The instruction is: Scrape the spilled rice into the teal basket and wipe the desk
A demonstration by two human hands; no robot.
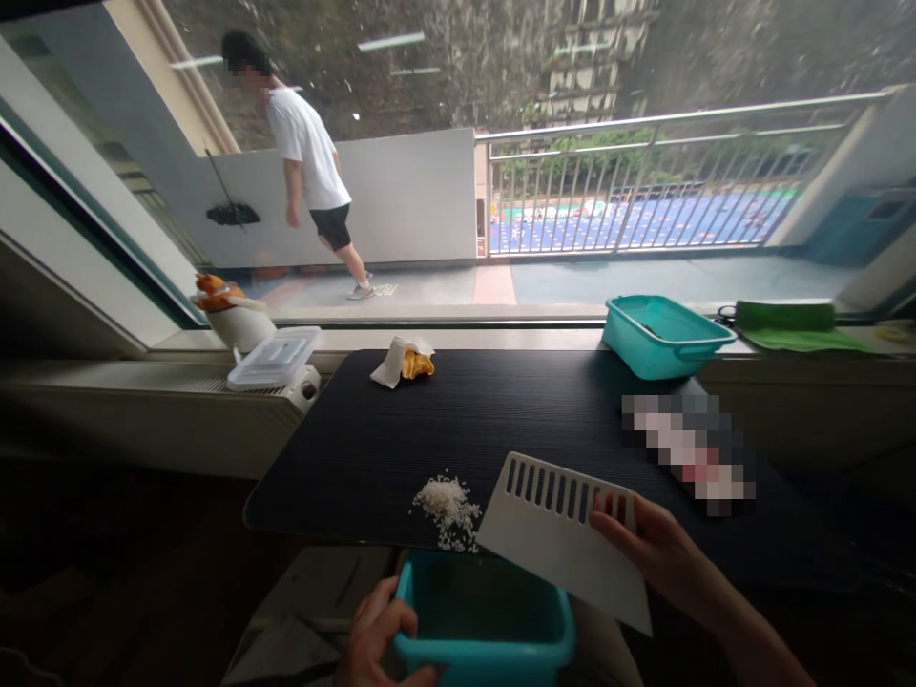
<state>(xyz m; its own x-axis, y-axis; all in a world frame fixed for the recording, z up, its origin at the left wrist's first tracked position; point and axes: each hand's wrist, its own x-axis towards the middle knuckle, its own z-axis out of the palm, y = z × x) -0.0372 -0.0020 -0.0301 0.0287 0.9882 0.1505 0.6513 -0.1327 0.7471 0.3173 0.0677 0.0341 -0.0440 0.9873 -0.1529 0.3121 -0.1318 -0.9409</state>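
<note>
A flat white plastic scraper (551, 544), with a row of slots along its far edge, is gripped in my right hand (658, 534), thumb and fingers closed on its right end. The scraper's left corner reaches beside a small pile of white rice grains (444, 498), some scattered toward the table's front edge. Below that edge is a teal plastic basin (493, 654). My left hand (376, 630) clasps the basin's left rim, with fingers bent over it. Shadow darkens the inside of the basin, and I cannot tell what it holds.
The dark table (322, 468) bears a crumpled white and orange-yellow cloth (405, 363) and a blurred-out flat item (691, 453). Another teal basin (665, 339) stands at the back right, by a green cloth (787, 326). A clear lidded box (276, 358) lies left. A person (307, 153) is outside the window.
</note>
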